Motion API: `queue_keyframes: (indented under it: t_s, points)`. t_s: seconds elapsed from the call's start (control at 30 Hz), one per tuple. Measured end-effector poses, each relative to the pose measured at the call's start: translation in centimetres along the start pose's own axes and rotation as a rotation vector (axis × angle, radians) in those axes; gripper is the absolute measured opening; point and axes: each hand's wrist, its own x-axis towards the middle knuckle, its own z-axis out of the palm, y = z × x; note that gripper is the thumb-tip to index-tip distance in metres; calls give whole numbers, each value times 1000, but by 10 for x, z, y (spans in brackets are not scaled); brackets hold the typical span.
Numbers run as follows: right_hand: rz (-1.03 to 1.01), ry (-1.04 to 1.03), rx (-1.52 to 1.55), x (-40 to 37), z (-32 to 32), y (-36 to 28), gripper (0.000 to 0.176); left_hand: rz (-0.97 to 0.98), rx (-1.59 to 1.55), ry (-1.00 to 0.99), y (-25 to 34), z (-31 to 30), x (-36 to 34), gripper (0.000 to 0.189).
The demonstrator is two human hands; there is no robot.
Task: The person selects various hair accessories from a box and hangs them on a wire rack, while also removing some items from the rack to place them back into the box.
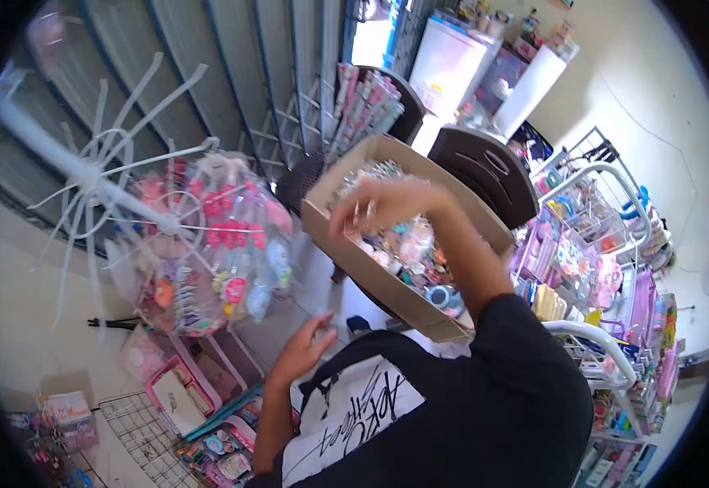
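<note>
A long open cardboard box (399, 302) full of small mixed trinkets (411, 244) stands before me. Over its far-left part is my right hand (387, 205), palm down, with loosely bent fingers and gaps between them. Motion blurs the fingertips, and I make out nothing held there. Some silvery pieces (383, 169) lie at the box's far end. A round blue-grey item (442, 298) rests among the trinkets at the near end. My left hand (304, 350) hangs in the air by my shirt, left of the box, fingers apart and holding nothing.
A white spoked display rack (94, 175) with bagged pink goods (232, 220) stands left. Dark chairs (484, 171) are behind the box, one bearing patterned rolls (366, 106). Stocked white shelving (606, 350) lines the right. A pink-framed tray (179, 398) sits lower left.
</note>
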Motion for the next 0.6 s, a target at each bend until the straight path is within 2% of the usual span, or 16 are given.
queue_keyframes:
  t_s: [0.03, 0.1, 0.17, 0.2, 0.23, 0.27, 0.3, 0.33, 0.37, 0.4, 0.43, 0.47, 0.57, 0.6]
  points:
    - [-64, 205, 57, -16, -29, 10, 21, 39, 99, 19, 20, 7, 18, 52]
    - [-57, 533, 146, -40, -70, 41, 21, 245, 251, 85, 39, 23, 57, 56]
    - [102, 576, 2, -62, -98, 67, 19, 296, 348, 117, 54, 39, 91, 59]
    - [194, 552, -91, -69, -100, 92, 18, 361, 455, 162, 59, 45, 105, 62]
    - [325, 407, -154, -77, -99, 127, 18, 350, 452, 153, 61, 51, 117, 62]
    - [449, 256, -216, -82, -95, 165, 18, 402, 583, 167, 59, 56, 128, 65]
    - [572, -35, -543, -81, -78, 194, 25, 453, 715, 181, 56, 60, 135, 67]
    - [517, -141, -518, -91, -53, 236, 35, 441, 713, 176, 51, 62, 139, 67]
    - [470, -131, -705, -104, -14, 241, 50, 407, 766, 104, 45, 63, 143, 68]
    - [549, -199, -836, -114, 15, 245, 64, 372, 818, 32, 41, 62, 144, 69]
    - [605, -223, -908, -115, 37, 220, 69, 359, 819, 26, 40, 61, 145, 69]
    - [205, -60, -1074, -143, 63, 281, 70, 356, 770, 9, 40, 59, 146, 70]
    - [211, 60, -954, -155, 77, 295, 70, 339, 726, -18, 41, 56, 147, 71]
    - [321, 47, -903, -154, 77, 294, 70, 336, 728, -30, 41, 56, 147, 71]
